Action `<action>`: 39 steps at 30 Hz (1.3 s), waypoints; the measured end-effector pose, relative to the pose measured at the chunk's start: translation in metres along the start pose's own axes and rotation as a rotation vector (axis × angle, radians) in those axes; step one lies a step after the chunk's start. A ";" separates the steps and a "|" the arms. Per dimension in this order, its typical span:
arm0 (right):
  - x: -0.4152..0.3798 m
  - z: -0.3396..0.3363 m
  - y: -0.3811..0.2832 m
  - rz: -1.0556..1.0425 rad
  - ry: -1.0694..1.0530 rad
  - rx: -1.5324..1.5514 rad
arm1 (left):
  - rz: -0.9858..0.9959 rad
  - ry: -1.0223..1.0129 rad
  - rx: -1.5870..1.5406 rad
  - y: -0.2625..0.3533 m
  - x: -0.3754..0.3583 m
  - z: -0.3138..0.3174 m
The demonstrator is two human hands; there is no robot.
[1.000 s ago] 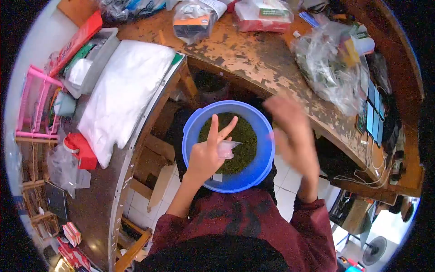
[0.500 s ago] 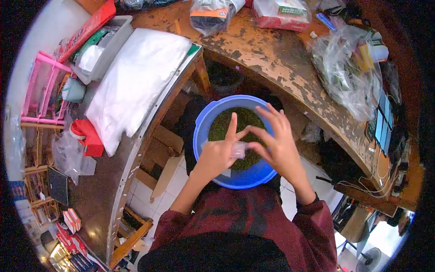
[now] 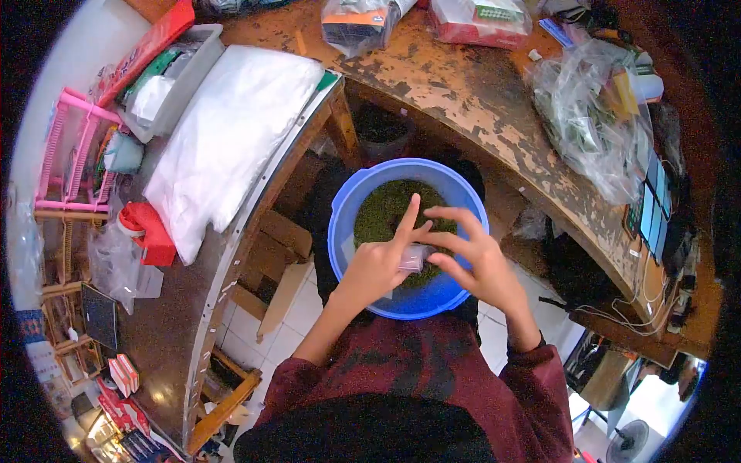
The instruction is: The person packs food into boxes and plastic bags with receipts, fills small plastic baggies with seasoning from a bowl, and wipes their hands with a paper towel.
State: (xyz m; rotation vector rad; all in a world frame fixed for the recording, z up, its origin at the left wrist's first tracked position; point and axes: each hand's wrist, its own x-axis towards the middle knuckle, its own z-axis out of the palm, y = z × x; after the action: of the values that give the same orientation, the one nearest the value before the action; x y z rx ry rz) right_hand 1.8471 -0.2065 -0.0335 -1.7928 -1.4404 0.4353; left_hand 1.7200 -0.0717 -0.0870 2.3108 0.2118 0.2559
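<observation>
A blue plastic tub (image 3: 340,270) sits at my lap, with dark green, loose, finely shredded material (image 3: 374,212) in the bottom. Over it my left hand (image 3: 374,266) grips a small clear plastic bag (image 3: 414,259) by its near side, index finger pointing up and away. My right hand (image 3: 478,258) hovers on the other side of the bag, fingers spread and bent, its thumb tip close to the bag's edge. A pale piece shows inside the tub wall, partly hidden behind my left hand.
A stack of white plastic sheets (image 3: 239,131) lies on the left table, near a red tape dispenser (image 3: 150,235) and a grey tray (image 3: 185,85). The worn wooden table (image 3: 463,100) ahead carries clear plastic bags (image 3: 590,116). An open cardboard box (image 3: 270,262) stands on the floor.
Both hands have shifted slightly right with the small bag. My right hand's fingers have lowered and bent more, and its thumb has drawn back from the bag.
</observation>
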 end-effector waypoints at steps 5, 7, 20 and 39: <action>0.000 0.009 0.006 0.130 0.079 0.039 | -0.098 0.207 -0.762 0.001 0.008 0.008; -0.002 0.016 0.013 0.390 0.027 0.329 | -0.125 0.193 -0.835 -0.007 0.005 0.016; -0.012 0.033 0.019 0.371 0.172 0.323 | -0.535 0.257 -1.150 -0.005 0.004 0.025; -0.012 0.019 0.049 0.305 0.210 0.613 | -0.370 0.085 -0.732 -0.014 -0.003 0.000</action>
State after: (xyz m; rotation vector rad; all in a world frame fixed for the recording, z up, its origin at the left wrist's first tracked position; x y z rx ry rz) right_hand 1.8627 -0.2139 -0.0847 -1.4915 -0.7707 0.7299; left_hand 1.7160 -0.0630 -0.0979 1.5048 0.4912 0.1989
